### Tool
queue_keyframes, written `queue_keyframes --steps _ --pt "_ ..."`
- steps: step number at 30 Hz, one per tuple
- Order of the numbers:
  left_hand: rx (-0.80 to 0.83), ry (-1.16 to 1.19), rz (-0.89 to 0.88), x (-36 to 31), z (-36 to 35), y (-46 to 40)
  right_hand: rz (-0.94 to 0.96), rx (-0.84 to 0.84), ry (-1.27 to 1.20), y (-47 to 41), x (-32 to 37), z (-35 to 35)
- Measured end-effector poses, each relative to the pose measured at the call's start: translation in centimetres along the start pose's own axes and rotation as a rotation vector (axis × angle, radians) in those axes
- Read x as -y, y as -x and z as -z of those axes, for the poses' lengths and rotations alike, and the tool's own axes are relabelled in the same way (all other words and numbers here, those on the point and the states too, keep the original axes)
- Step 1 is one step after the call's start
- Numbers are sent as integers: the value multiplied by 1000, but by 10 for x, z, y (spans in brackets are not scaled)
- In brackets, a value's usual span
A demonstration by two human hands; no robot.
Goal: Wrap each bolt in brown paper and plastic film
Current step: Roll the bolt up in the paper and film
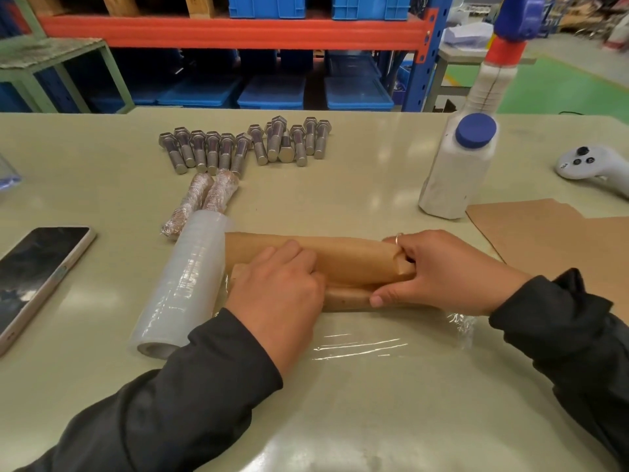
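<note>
Brown paper roll (343, 264), bolt presumably hidden inside, is held on bench (374, 158) over plastic film (367, 345); left hand (277, 287) is curled over it, right hand (439, 272) pinching its end; loosened grip risks unrolling.

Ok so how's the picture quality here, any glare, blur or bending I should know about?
Head view: overhead lights leave pale glare patches on the table and bright streaks on the plastic film; the phone screen mirrors the ceiling. The blue and red thing at top right and the floor behind it are smeared. The wide lens bows the table edge. Both hands and the bolts are sharp.
</note>
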State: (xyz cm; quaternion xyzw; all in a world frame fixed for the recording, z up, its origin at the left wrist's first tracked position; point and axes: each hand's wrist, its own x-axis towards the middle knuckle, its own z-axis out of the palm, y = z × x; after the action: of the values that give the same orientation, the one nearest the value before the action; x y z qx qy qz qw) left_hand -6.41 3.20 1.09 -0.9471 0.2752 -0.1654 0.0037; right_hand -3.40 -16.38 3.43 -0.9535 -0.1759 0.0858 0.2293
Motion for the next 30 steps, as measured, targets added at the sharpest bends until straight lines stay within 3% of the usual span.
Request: queue_keyframes --steps 8,11,13,17,22,26,30 --pt "-202 170 167 7 -2 8 46 70 -190 4 2 -7" --pt "-251 98 154 13 7 7 64 60 -182 3 0 -8" --pt "-159 52 95 20 14 3 78 70 -209 4 0 -9" --pt "196 127 65 34 20 -10 100 71 -242 5 -2 -10" --pt "230 158 60 29 19 -5 135 61 -267 8 -3 -12" --pt "75 57 -78 20 21 4 200 62 -192 11 -4 -12" --pt "-28 -53 -134 11 17 15 226 175 -96 16 -7 -8"
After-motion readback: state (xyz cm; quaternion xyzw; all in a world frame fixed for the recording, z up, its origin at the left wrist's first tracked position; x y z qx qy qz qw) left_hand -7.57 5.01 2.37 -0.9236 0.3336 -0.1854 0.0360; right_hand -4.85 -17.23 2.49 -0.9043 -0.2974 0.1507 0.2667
